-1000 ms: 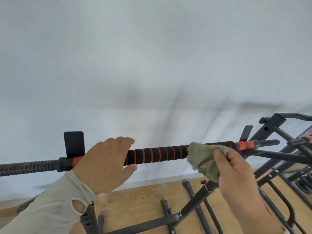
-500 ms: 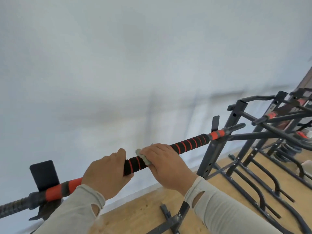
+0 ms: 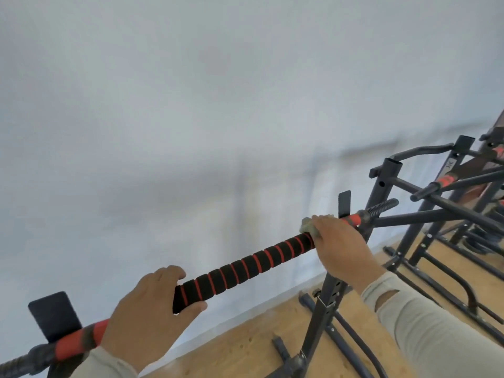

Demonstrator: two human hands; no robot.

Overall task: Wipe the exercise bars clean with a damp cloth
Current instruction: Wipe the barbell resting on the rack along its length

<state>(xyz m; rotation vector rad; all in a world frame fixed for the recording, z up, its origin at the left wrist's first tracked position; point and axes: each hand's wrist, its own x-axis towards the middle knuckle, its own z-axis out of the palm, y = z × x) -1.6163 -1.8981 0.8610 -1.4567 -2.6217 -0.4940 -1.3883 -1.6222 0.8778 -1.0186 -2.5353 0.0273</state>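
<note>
A long exercise bar (image 3: pixel 245 264) with black foam and red rings slants from lower left to upper right on a black rack. My left hand (image 3: pixel 144 315) grips the bar near its lower left end, fingers over the top and thumb underneath. My right hand (image 3: pixel 338 246) wraps a grey-green cloth (image 3: pixel 307 226) round the bar near its right end, just before the red section (image 3: pixel 354 220) and threaded tip. Only a small edge of the cloth shows past my fingers.
A black rack upright (image 3: pixel 324 304) stands under the bar's right end. More black frames and a second red-banded bar (image 3: pixel 444 184) crowd the right side. A black hook plate (image 3: pixel 54 315) holds the bar at lower left. Wooden floor (image 3: pixel 240 347) lies below, a pale wall behind.
My right hand has slid the cloth along the bar from beside my left hand up to the right end. My left hand keeps its grip.
</note>
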